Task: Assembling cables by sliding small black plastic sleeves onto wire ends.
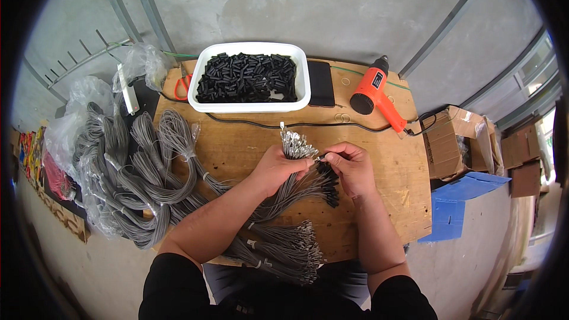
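A: What does the left hand [277, 166] hold?
B: A bundle of grey wires [290, 186]; its fingers are curled round the bundle, whose metal tips [294, 143] fan upward above the fist, over the middle of the wooden desk [391, 184].

A: And the right hand [351, 169]?
B: Thumb and forefinger are pressed together on one wire end just beside the tips. Below the fingers, black sleeves [328, 182] cover a cluster of wire ends.

A: What surrounds the hands?
B: Behind, a white tub [249, 105] of black sleeves; to its right a black pad [321, 83] and an orange heat gun [374, 95]. More finished bundles [284, 252] lie at the near edge; grey wire coils [142, 166] are heaped on the left. Cardboard boxes [450, 139] stand to the right, off the desk.
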Action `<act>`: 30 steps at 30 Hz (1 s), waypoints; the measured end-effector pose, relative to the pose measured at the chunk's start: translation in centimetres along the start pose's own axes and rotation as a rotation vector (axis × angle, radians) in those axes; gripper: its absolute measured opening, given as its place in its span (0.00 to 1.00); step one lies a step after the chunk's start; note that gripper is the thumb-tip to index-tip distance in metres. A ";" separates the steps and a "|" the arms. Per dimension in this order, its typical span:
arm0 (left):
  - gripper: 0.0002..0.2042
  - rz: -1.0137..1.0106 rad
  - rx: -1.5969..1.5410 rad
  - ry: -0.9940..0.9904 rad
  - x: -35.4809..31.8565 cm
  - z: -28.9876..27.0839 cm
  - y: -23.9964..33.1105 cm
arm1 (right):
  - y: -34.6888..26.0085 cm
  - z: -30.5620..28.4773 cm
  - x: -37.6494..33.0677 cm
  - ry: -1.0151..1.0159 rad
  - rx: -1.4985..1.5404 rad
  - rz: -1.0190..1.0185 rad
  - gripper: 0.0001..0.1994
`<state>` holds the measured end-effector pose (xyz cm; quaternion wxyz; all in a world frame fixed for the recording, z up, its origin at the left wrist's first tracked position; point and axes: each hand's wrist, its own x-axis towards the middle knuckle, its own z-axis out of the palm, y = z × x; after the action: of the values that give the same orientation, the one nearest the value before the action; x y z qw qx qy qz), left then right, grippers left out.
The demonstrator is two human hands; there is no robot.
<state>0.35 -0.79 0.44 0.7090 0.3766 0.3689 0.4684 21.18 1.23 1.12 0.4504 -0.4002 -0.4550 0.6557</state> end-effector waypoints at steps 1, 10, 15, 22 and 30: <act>0.03 0.000 0.000 0.000 0.0 0.0 -0.1 | 0.0 0.0 0.0 -0.004 -0.014 0.001 0.06; 0.04 -0.016 -0.006 0.001 0.1 0.0 -0.2 | -0.2 -0.3 0.2 0.028 0.027 0.022 0.04; 0.03 0.021 0.060 0.002 0.3 -0.3 -0.7 | -0.8 -0.6 0.2 -0.045 0.200 0.144 0.06; 0.03 0.045 0.119 -0.016 0.2 -0.3 -0.6 | -0.6 -1.2 0.4 -0.096 0.275 0.228 0.08; 0.03 0.022 0.117 -0.013 0.0 0.0 -0.2 | -0.6 -1.1 0.3 -0.115 0.235 0.245 0.07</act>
<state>0.46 -0.86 0.26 0.6830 0.4246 0.3867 0.4514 22.23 1.85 1.34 0.3841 -0.3592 -0.3479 0.7762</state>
